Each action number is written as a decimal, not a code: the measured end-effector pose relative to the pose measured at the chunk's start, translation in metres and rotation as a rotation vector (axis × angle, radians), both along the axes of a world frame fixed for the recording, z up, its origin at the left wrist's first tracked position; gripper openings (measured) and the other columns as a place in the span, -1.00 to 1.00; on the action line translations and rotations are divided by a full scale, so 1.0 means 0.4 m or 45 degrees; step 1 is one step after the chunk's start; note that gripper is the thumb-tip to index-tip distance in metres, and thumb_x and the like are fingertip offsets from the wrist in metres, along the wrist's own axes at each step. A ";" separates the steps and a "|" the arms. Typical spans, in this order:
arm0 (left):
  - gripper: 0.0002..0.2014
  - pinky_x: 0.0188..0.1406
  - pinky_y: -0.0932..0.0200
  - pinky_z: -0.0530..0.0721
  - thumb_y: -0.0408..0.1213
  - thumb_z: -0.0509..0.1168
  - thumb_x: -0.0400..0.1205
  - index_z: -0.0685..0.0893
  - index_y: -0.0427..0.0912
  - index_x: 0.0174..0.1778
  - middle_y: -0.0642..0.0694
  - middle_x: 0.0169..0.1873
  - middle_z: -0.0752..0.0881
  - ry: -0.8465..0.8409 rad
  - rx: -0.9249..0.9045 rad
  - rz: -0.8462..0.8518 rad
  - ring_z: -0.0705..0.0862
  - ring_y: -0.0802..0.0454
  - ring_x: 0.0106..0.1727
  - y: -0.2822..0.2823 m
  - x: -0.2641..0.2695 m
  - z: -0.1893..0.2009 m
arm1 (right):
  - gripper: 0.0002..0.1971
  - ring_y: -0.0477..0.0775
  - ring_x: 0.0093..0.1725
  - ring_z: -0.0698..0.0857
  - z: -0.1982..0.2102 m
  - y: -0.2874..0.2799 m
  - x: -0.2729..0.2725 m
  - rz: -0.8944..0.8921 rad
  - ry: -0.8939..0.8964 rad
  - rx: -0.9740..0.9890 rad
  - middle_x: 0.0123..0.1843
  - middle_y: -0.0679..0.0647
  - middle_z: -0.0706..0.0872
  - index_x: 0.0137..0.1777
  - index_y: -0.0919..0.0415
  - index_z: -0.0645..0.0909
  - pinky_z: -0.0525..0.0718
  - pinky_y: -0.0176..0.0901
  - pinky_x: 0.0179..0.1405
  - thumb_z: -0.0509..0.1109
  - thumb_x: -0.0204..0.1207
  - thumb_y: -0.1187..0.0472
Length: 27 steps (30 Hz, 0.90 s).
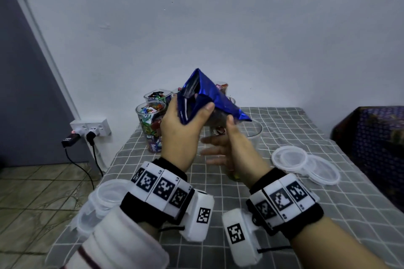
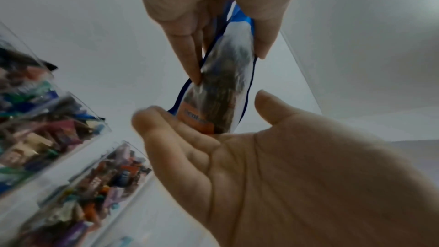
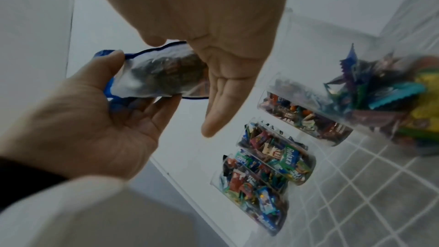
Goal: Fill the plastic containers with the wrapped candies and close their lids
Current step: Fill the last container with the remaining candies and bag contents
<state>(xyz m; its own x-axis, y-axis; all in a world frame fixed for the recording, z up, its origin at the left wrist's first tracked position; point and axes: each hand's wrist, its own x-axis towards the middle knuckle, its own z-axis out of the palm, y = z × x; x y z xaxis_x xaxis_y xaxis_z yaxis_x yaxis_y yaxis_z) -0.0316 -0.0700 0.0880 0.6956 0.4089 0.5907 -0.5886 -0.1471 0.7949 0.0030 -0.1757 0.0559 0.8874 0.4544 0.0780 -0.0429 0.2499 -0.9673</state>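
Stacked containers (image 1: 102, 203): at 8 o'clock on your bench (image 1: 273, 214), nearest you.
Lids (image 1: 306, 165): at 2 o'clock, overlapping.
Right hand (image 1: 227, 150): fingers spread flat under the bag's mouth, holding nothing.
Left hand (image 1: 183, 131): clamped on the blue candy bag (image 1: 209, 98), tilted above the bench.
Filled containers (image 1: 150, 120): at 11 o'clock, grouped against the wall.

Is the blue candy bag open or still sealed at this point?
Open. The blue candy bag gapes at its mouth, silvery lining and wrapped candies visible inside, while the left hand grips it near the opening.
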 end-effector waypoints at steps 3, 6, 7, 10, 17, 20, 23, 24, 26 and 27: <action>-0.77 -0.09 0.37 0.64 -0.40 0.40 0.53 0.62 -0.15 0.08 0.04 -0.13 0.76 -0.014 -0.115 -0.152 0.75 0.21 -0.09 -0.026 0.013 0.021 | -0.26 0.11 -0.03 0.76 0.022 -0.003 0.012 -0.081 0.032 0.376 0.22 0.22 0.65 0.49 0.21 0.33 0.72 -0.12 -0.29 0.23 0.44 -0.28; -0.78 -0.11 0.43 0.61 -0.41 0.36 0.55 0.60 -0.18 0.10 -0.01 -0.09 0.75 0.068 -0.071 -0.278 0.73 0.26 -0.10 -0.047 0.030 0.029 | -0.26 0.26 0.18 0.71 0.044 -0.024 0.028 -0.180 0.100 0.690 0.40 0.35 0.55 0.53 0.30 0.25 0.77 0.05 -0.05 0.30 0.43 -0.08; -0.79 -0.09 0.43 0.61 -0.40 0.37 0.56 0.61 -0.15 0.08 0.00 -0.08 0.75 0.108 -0.028 -0.318 0.72 0.27 -0.09 -0.051 0.039 0.028 | -0.27 0.28 0.19 0.71 0.049 -0.035 0.037 -0.189 0.116 0.763 0.40 0.37 0.55 0.53 0.32 0.23 0.76 0.09 0.02 0.31 0.43 -0.05; -0.66 0.11 0.25 0.63 -0.19 0.49 0.42 0.60 -0.03 0.07 0.01 -0.03 0.76 0.228 0.082 -0.423 0.72 0.16 0.04 -0.058 0.068 0.014 | -0.29 0.33 0.18 0.71 0.060 -0.074 0.059 -0.214 0.151 0.873 0.33 0.38 0.60 0.53 0.32 0.25 0.76 0.12 0.02 0.34 0.44 0.04; 0.01 0.57 -0.02 0.27 0.12 0.53 0.20 0.26 -0.02 0.57 -0.02 0.51 0.44 0.525 0.321 -0.489 0.36 0.15 0.51 -0.047 0.127 -0.049 | -0.45 0.19 -0.02 0.74 0.065 -0.153 0.114 -0.535 0.077 0.682 0.05 0.18 0.62 0.54 0.33 0.17 0.77 0.02 -0.21 0.28 0.61 0.28; 0.18 0.49 0.17 0.16 0.09 0.59 0.21 0.01 0.01 0.65 0.00 0.61 0.20 0.669 0.390 -0.396 0.18 0.28 0.48 -0.037 0.138 -0.080 | -0.57 0.19 0.08 0.71 0.066 -0.176 0.124 -0.664 0.017 0.502 0.09 0.14 0.61 0.40 0.15 0.19 0.79 -0.02 -0.17 0.27 0.61 0.32; 0.17 0.54 0.08 0.18 -0.12 0.58 0.34 -0.14 -0.09 0.67 -0.07 0.64 0.14 0.839 0.382 -0.412 0.19 0.07 0.60 -0.035 0.154 -0.118 | -0.59 0.17 0.11 0.71 0.064 -0.189 0.137 -0.728 -0.052 0.367 0.10 0.12 0.60 0.30 0.06 0.20 0.79 -0.10 -0.22 0.30 0.59 0.35; 0.21 0.56 0.06 0.20 -0.13 0.60 0.32 -0.16 -0.10 0.67 -0.08 0.63 0.16 0.870 0.343 -0.444 0.21 0.01 0.60 -0.038 0.159 -0.129 | -0.58 0.16 0.10 0.70 0.063 -0.190 0.142 -0.745 -0.076 0.323 0.11 0.13 0.60 0.30 0.06 0.20 0.80 -0.13 -0.25 0.30 0.58 0.36; 0.32 0.57 -0.06 0.28 0.00 0.67 0.15 -0.11 -0.05 0.66 -0.08 0.60 0.29 0.864 0.282 -0.491 0.32 0.00 0.56 -0.048 0.169 -0.146 | -0.53 0.15 0.12 0.69 0.061 -0.190 0.150 -0.769 -0.130 0.241 0.18 0.18 0.58 0.32 0.06 0.20 0.79 -0.18 -0.28 0.32 0.56 0.39; 0.33 0.54 -0.10 0.34 0.07 0.67 0.05 -0.01 -0.04 0.65 -0.06 0.55 0.38 0.846 0.277 -0.493 0.39 0.01 0.52 -0.053 0.175 -0.155 | -0.50 0.15 0.15 0.68 0.061 -0.189 0.153 -0.776 -0.163 0.200 0.24 0.20 0.56 0.34 0.06 0.20 0.79 -0.18 -0.26 0.33 0.54 0.41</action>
